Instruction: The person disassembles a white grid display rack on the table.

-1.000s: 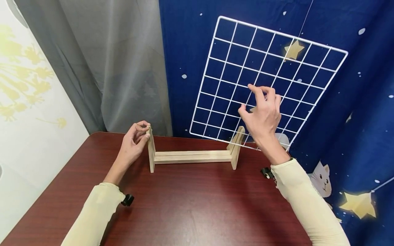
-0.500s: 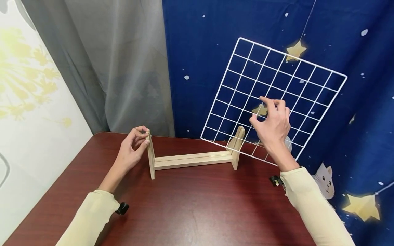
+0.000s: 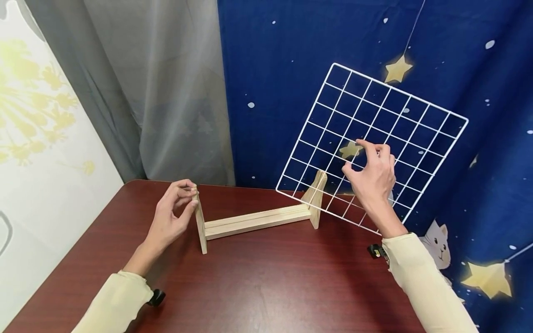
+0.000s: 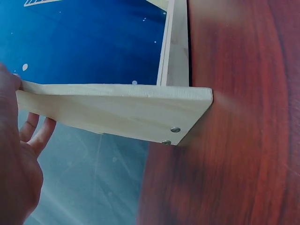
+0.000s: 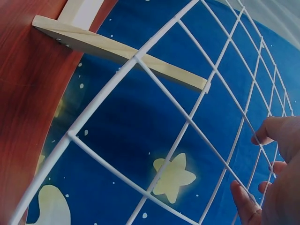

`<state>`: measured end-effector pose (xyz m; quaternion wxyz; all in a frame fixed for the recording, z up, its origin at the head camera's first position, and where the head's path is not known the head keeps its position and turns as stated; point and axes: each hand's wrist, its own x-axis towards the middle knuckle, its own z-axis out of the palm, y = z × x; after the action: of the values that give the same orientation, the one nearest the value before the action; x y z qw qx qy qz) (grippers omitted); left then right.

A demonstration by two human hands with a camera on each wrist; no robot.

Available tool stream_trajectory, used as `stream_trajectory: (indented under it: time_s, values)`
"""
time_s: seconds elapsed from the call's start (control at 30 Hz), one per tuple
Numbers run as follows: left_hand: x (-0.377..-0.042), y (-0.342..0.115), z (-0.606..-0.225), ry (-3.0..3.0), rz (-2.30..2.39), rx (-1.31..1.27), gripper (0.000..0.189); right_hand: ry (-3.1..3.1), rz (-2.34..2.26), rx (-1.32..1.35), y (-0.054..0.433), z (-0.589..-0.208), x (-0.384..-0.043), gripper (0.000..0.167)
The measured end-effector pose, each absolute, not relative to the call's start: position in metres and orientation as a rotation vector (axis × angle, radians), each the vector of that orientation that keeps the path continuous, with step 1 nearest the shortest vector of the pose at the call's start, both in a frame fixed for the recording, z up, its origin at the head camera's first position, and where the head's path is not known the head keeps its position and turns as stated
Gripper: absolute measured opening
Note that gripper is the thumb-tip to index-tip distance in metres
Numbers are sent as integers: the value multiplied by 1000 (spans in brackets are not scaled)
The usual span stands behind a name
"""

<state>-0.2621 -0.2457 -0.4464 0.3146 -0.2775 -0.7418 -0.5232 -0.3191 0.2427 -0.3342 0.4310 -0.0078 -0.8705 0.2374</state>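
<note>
A pale wooden stand (image 3: 258, 220) has two upright end pieces joined by a long grooved rail. My left hand (image 3: 166, 217) pinches the top of its left end piece (image 4: 117, 110), where two screw heads show low on the outer face in the left wrist view. My right hand (image 3: 374, 178) holds a white wire grid panel (image 3: 400, 92) up and tilted, thumb and fingers at the wires near its middle. In the head view the grid's lower corner overlaps the stand's right end piece (image 3: 315, 203).
The stand is on a dark red wooden table (image 3: 266, 286). Behind it hang a grey curtain (image 3: 179, 101) and a blue curtain (image 3: 275, 60) printed with stars. A white patterned surface (image 3: 37, 185) slants along the left side.
The stand's left end has swung toward me, so the rail now runs at a slant. The grid panel has come down and to the right with my right hand.
</note>
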Motion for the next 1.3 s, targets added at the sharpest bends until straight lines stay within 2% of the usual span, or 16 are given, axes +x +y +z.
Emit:
stream_trajectory:
  time_s: [0.7, 1.03, 1.3]
  values:
    - [-219, -243, -440, -1996, -1198, -888, 43, -2235, 602, 3, 246, -340, -314, 62]
    - [-195, -239, -433, -1945, -1176, -987, 34, -2316, 636, 81, 249, -357, -304, 60]
    - [-177, -232, -428, -1940, -1195, -996, 38, -2423, 617, 117, 254, -374, -295, 60]
